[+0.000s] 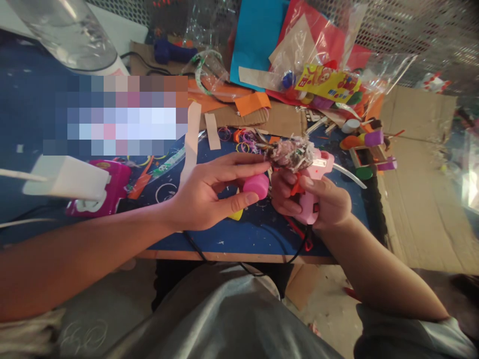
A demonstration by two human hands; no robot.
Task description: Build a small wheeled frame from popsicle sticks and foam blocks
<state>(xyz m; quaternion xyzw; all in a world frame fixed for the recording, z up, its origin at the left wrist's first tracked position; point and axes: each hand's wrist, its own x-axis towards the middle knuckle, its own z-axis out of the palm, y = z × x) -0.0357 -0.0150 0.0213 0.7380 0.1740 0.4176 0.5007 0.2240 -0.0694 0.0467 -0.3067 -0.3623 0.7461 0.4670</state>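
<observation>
My left hand (204, 192) pinches a round pink bottle cap (256, 186) between thumb and fingers above the blue table (239, 239). Close on its right, my right hand (329, 199) is wrapped round the grip of a pink hot glue gun (309, 207), with fingers at its orange trigger (297, 184). A clear glue stick (350, 174) sticks out of the gun's rear. Its front is coated in greyish, stringy residue (290, 153), and the nozzle points left toward the cap. From the grip's bottom a black cord (299, 252) hangs over the table edge.
At left a white plug (71, 179) sits in a magenta socket (121, 182). A clear bottle (80, 40) stands behind it. Coloured paper (256, 40), a yellow-labelled plastic bag (329, 82) and a blue object (174, 52) lie at the back. At right are a stick-and-cap model (366, 149) and cardboard (419, 199).
</observation>
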